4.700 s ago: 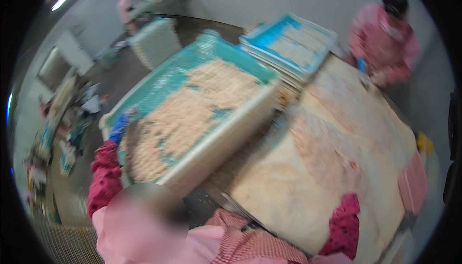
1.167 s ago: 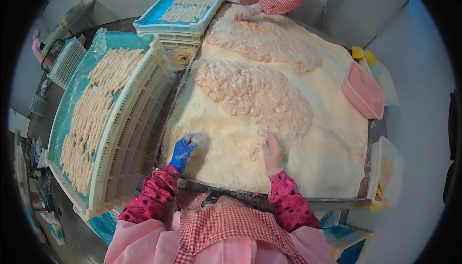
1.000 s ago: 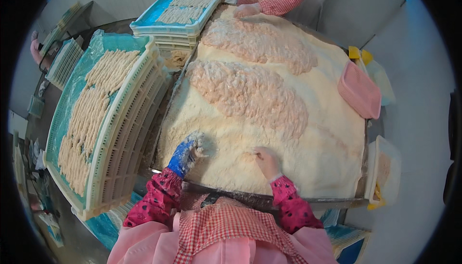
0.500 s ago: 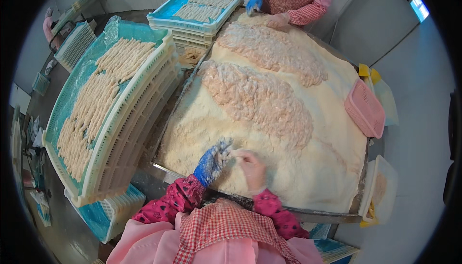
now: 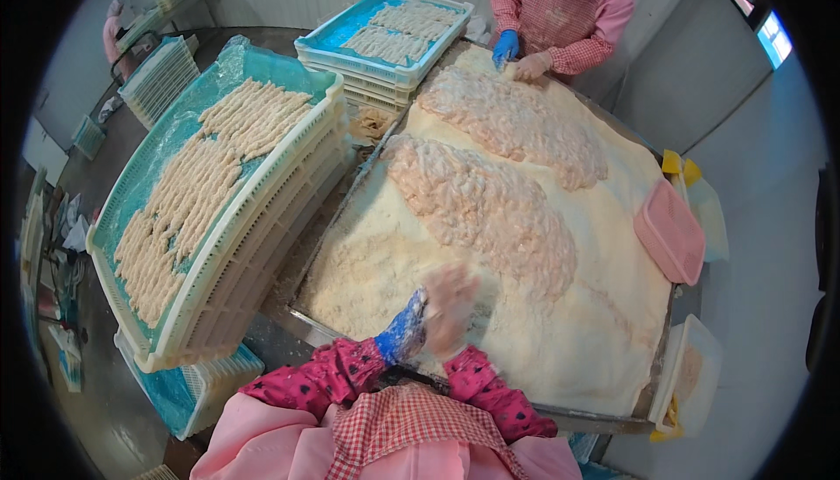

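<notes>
Palm to palm above the near left part of the crumb bed (image 5: 350, 283), my two hands meet. My left hand (image 5: 402, 331) wears a blue glove dusted with pale crumbs; its fingers are mostly hidden behind the other hand. My right hand (image 5: 450, 301), in a thin clear glove, is smeared by motion. Whether anything lies between the palms cannot be seen. Just beyond them, a long heap of wet pale-pink raw meat pieces (image 5: 490, 209) rests on the crumbs, with a second meat heap (image 5: 525, 121) farther back.
A tall stack of white crates (image 5: 262, 209) stands left, its blue-lined top holding rows of crumbed strips (image 5: 206, 182). Another crate stack (image 5: 385, 69) is at the back. A co-worker (image 5: 564, 16) handles crumbs at the far edge. A pink basket (image 5: 669, 233) and white tub (image 5: 691, 375) line the right.
My hands have come from fingertips on a small pale strip to palms pressed together, the right one turning upright. The strip is no longer visible. The view has tilted slightly up.
</notes>
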Demonstrator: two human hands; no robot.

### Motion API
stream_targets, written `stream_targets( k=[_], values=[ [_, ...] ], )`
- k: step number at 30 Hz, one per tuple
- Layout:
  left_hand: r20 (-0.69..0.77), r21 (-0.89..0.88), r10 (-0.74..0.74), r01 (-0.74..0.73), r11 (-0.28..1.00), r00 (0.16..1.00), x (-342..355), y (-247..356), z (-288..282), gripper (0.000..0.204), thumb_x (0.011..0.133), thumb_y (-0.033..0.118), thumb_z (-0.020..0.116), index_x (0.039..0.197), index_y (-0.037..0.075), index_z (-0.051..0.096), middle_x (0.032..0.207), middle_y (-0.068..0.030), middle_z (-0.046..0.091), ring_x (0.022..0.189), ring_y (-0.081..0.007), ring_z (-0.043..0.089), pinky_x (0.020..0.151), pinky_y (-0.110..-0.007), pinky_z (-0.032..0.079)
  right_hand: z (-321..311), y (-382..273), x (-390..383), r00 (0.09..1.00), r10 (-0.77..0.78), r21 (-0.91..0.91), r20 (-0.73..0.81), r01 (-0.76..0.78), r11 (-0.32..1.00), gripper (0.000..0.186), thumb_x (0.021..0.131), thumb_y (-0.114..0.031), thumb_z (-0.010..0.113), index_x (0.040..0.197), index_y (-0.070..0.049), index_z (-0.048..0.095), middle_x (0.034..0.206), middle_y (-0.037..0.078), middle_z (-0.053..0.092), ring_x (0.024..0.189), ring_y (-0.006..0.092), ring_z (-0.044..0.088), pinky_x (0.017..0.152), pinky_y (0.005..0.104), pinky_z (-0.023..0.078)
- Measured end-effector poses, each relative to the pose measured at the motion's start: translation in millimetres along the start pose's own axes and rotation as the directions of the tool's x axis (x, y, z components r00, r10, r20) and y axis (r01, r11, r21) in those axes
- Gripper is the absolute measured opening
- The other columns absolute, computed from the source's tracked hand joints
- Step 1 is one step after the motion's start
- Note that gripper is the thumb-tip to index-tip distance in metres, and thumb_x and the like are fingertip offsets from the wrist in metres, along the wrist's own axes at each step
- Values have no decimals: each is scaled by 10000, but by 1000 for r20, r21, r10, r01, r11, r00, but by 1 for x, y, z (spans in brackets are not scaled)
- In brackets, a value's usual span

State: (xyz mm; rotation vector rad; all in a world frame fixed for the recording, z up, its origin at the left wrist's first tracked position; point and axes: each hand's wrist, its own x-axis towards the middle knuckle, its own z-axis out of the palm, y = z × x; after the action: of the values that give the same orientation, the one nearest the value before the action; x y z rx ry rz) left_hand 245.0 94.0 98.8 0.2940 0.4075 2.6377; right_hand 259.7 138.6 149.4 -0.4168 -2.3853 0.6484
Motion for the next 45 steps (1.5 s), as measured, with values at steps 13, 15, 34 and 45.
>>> stream_targets(
  k=[13, 15, 34, 45],
  values=[
    [-225, 232, -259, 310, 922, 939, 57, 96, -54, 474, 921, 395, 394, 1249, 54, 387, 1134, -53, 475, 994, -166, 460, 854, -287, 402, 79, -11, 28, 944, -54, 512, 325, -127, 850, 548, 871, -239, 407, 1337, 21, 280, 1342, 212, 349, 1295, 349, 240, 1066, 409, 153],
    [-238, 72, -330, 356, 932, 913, 72, 160, -37, 449, 912, 391, 424, 1202, 50, 420, 1028, -51, 511, 879, -146, 490, 776, -276, 439, 76, 12, 74, 982, -87, 350, 170, 23, 937, 617, 797, -241, 580, 1299, 20, 335, 1264, 214, 433, 1190, 346, 387, 1021, 411, 256],
    [181, 970, 482, -75, -231, 857, 181, 616, -110, 122, 835, 90, 585, 938, 35, 620, 866, -40, 613, 717, -99, 569, 614, -230, 470, 50, 93, 131, 926, 309, 260, 219, -360, 896, 94, 709, -25, 594, 775, -32, 527, 688, 30, 507, 682, 123, 490, 614, 248, 410],
    [-67, 880, -247, 174, 442, 967, 89, 298, 44, 458, 864, 254, 548, 1249, 26, 446, 1192, -103, 508, 1090, -181, 489, 952, -321, 364, -4, 103, -33, 931, 242, -104, 272, -221, 970, 308, 670, -58, 641, 974, -72, 590, 1064, 114, 544, 973, 263, 522, 846, 360, 423]
  ],
)
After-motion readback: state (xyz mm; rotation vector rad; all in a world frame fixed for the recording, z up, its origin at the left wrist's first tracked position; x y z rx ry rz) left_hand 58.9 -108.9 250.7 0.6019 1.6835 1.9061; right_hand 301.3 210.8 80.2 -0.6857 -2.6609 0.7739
